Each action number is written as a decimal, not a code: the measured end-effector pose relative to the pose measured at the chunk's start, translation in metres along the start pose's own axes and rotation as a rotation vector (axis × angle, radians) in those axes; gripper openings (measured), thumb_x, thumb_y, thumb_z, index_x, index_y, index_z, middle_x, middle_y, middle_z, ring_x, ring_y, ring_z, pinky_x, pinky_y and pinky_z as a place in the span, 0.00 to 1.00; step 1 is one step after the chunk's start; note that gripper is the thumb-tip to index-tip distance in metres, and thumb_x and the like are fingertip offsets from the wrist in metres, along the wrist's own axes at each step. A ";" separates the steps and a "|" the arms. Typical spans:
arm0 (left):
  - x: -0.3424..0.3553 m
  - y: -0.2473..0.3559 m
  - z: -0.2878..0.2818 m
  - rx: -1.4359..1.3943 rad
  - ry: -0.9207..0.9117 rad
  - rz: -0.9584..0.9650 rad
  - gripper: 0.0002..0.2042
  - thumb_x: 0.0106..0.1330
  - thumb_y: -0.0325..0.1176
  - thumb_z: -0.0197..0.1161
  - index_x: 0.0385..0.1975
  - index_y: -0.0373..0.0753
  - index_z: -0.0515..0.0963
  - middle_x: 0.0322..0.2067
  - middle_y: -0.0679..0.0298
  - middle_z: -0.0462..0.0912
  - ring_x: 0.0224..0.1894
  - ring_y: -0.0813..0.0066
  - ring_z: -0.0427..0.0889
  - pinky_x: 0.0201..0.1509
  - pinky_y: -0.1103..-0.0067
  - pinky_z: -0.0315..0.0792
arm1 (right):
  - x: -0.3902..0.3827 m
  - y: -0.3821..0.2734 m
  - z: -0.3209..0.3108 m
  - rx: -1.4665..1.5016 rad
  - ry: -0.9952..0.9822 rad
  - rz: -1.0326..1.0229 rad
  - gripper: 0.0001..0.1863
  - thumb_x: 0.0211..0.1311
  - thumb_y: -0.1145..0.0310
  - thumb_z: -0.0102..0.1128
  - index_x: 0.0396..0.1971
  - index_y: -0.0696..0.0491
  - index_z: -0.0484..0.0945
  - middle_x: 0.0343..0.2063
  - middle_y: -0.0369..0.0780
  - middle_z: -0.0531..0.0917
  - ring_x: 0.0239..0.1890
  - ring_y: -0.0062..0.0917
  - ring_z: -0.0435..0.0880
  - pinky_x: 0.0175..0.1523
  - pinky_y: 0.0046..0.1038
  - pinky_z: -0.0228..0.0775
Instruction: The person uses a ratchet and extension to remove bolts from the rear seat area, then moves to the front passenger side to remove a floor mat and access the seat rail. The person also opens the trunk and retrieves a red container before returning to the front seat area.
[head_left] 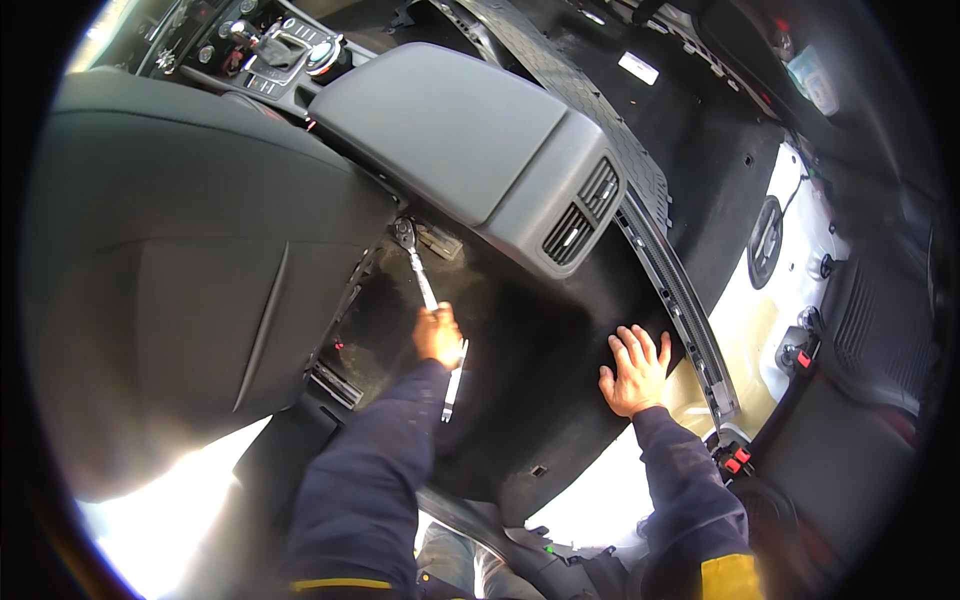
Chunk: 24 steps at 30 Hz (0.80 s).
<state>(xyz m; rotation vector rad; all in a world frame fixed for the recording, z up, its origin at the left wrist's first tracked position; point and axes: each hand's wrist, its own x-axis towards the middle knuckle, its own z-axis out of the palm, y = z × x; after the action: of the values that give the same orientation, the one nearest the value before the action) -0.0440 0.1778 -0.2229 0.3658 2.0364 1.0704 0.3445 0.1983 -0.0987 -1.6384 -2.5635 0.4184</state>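
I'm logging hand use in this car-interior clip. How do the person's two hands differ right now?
The left hand is closed around a ratchet wrench whose head sits by the seat base; the right hand holds nothing. The left hand is fisted, while the right hand lies flat, fingers spread, on the black floor carpet. Both are bare, with dark blue sleeves.

Ratchet wrench (428, 290) mid-handle hidden inside left hand (438, 335) grip; fastener under head indiscernible.

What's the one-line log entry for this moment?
left hand: gripping ratchet wrench, head at seat base | right hand: flat on black floor carpet | centre console above
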 end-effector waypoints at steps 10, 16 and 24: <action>-0.008 0.053 0.002 -0.010 -0.141 -0.256 0.17 0.79 0.45 0.67 0.42 0.34 0.76 0.25 0.59 0.83 0.21 0.71 0.84 0.24 0.70 0.78 | 0.000 0.000 0.001 -0.037 -0.034 0.010 0.32 0.60 0.54 0.66 0.64 0.50 0.81 0.69 0.39 0.77 0.78 0.37 0.67 0.83 0.66 0.40; 0.020 0.053 -0.068 0.813 -0.021 0.198 0.21 0.78 0.44 0.62 0.54 0.29 0.78 0.49 0.37 0.88 0.56 0.35 0.86 0.61 0.51 0.78 | 0.000 -0.001 0.002 -0.042 -0.020 0.001 0.31 0.60 0.55 0.66 0.63 0.51 0.81 0.69 0.39 0.77 0.77 0.37 0.68 0.83 0.66 0.40; -0.016 0.061 0.138 -0.027 0.291 -0.147 0.19 0.75 0.36 0.63 0.50 0.22 0.74 0.43 0.34 0.87 0.48 0.39 0.87 0.53 0.58 0.80 | 0.000 -0.003 0.001 -0.069 -0.035 -0.016 0.31 0.61 0.57 0.66 0.64 0.51 0.81 0.69 0.39 0.77 0.77 0.39 0.67 0.83 0.65 0.39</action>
<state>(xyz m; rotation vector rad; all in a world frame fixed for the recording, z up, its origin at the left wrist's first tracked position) 0.0649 0.2836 -0.2118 0.0455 2.2611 1.1095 0.3418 0.1973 -0.0988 -1.6449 -2.6434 0.3645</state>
